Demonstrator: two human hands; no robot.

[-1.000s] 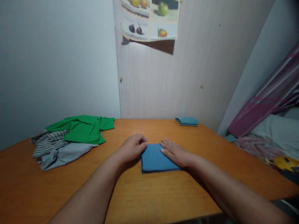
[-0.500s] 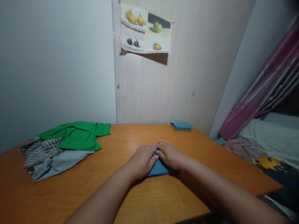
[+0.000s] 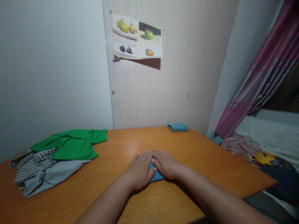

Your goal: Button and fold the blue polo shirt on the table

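Observation:
A folded blue cloth [image 3: 154, 175] lies on the orange wooden table [image 3: 205, 158] in front of me, mostly covered by my hands. My left hand [image 3: 140, 170] rests flat on its left part, fingers stretched out and together. My right hand [image 3: 165, 163] lies flat on its right part, fingers extended and touching the left hand. Only a small strip of the blue cloth shows between and below the hands.
A second folded blue cloth [image 3: 177, 127] sits at the table's far edge by the wooden panel. A heap of clothes, green [image 3: 67, 144], striped and grey [image 3: 50, 174], lies at the left. A bed with bedding [image 3: 268, 137] stands right of the table.
My left hand went from a loose fist at the cloth's left edge to lying flat on the cloth beside the right hand. The cloth now shows narrower. The camera tilted up.

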